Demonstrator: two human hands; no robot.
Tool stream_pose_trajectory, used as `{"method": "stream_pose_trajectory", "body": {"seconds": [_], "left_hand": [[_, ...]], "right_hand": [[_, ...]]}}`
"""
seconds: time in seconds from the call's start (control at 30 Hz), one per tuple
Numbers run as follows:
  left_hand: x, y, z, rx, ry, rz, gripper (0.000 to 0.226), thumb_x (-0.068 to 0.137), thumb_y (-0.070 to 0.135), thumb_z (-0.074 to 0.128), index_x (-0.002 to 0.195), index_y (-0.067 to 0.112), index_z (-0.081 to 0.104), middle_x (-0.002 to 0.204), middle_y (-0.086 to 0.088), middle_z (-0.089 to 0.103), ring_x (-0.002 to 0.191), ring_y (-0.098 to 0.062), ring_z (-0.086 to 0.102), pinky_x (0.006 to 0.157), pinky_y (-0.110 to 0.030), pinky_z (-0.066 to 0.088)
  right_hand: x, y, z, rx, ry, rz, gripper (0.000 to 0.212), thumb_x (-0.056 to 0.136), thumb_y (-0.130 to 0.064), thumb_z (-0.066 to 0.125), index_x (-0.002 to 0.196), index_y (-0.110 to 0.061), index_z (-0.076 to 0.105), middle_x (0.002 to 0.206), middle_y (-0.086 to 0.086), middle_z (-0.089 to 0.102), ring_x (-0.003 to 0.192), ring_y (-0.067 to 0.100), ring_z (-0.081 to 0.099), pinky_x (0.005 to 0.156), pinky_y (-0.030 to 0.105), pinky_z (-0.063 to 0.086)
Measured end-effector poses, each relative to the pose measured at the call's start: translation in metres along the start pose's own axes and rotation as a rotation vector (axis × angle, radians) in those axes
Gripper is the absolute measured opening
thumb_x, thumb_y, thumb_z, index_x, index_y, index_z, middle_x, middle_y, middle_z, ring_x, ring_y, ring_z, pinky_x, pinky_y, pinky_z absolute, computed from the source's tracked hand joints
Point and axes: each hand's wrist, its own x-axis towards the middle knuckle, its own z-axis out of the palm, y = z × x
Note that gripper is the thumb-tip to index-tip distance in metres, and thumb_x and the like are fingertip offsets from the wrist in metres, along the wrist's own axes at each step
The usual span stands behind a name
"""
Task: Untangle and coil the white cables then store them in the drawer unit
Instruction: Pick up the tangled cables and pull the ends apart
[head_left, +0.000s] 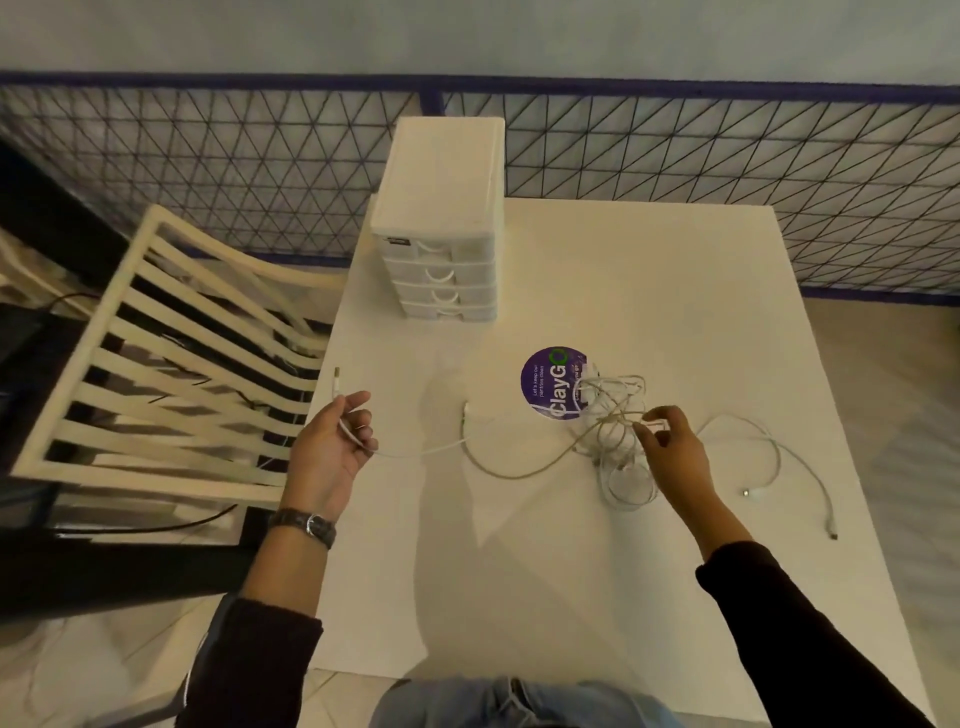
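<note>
Left hand (332, 441), grip curled round one white cable (338, 384), plug pointing up; it runs right into the tangle (613, 415) lapping the sticker (545, 379). Right hand (670, 447) pinches a strand there. One drawer unit (441, 218), four drawers, behind the sticker; bare table (519, 571) in front

Light: dim, with a warm yellow cast over the white table (649, 291)
Shadows: faint, soft-edged grey patches on it toward 6 o'clock
Sharpness: soft throughout; the white cables (615, 410) smear together
Distortion: fence rail (208, 79) at 12 o'clock bows; chair (156, 480) at 9 o'clock splays
</note>
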Motion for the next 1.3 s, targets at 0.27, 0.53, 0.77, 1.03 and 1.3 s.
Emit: {"method": "stream_pose_trajectory", "body": {"seconds": [0.27,0.53,0.77,1.03,1.3], "left_hand": [[0.007,-0.004,0.013,0.023,-0.001,-0.017,0.031,0.100,0.025,0.036,0.086,0.014,0.061,0.053,0.009,0.054,0.044,-0.002,0.047,0.046,-0.013,0.041],[0.005,-0.009,0.032,0.057,-0.043,-0.026,0.031,0.100,0.025,0.035,0.086,0.015,0.060,0.051,0.009,0.054,0.042,-0.002,0.043,0.042,-0.012,0.036],[-0.014,-0.019,0.051,0.120,-0.103,-0.055,0.033,0.099,0.027,0.037,0.081,0.012,0.060,0.051,0.008,0.053,0.037,-0.003,0.035,0.038,-0.013,0.030],[-0.037,-0.027,0.055,0.154,-0.183,-0.074,0.035,0.099,0.027,0.037,0.077,0.009,0.057,0.053,0.004,0.049,0.036,-0.003,0.030,0.038,-0.015,0.026],[-0.042,-0.020,0.050,0.161,-0.194,-0.012,0.047,0.099,0.024,0.039,0.066,0.016,0.071,0.056,0.005,0.053,0.041,-0.004,0.035,0.041,-0.015,0.032]], "right_hand": [[-0.003,0.006,-0.050,-0.043,0.152,-0.068,0.032,0.083,-0.002,0.061,0.113,-0.011,0.054,0.083,0.007,0.059,0.081,0.025,0.058,0.070,0.027,0.037],[-0.017,0.021,-0.033,-0.232,0.285,-0.091,0.033,0.081,-0.005,0.064,0.113,-0.010,0.058,0.124,0.013,0.051,0.115,0.033,0.048,0.095,0.040,0.041],[-0.021,-0.003,0.032,-0.458,-0.269,-0.497,0.022,0.087,-0.005,0.052,0.106,-0.007,0.064,0.110,0.009,0.063,0.097,0.029,0.060,0.080,0.034,0.049],[-0.007,-0.004,0.064,-0.553,-0.203,-0.291,0.029,0.084,0.008,0.041,0.107,0.005,0.058,0.118,0.020,0.054,0.106,0.036,0.051,0.088,0.039,0.044],[-0.028,0.003,0.056,-0.348,-0.163,-0.308,0.020,0.088,0.000,0.047,0.097,-0.002,0.066,0.104,0.014,0.064,0.098,0.030,0.058,0.078,0.026,0.040]]}}
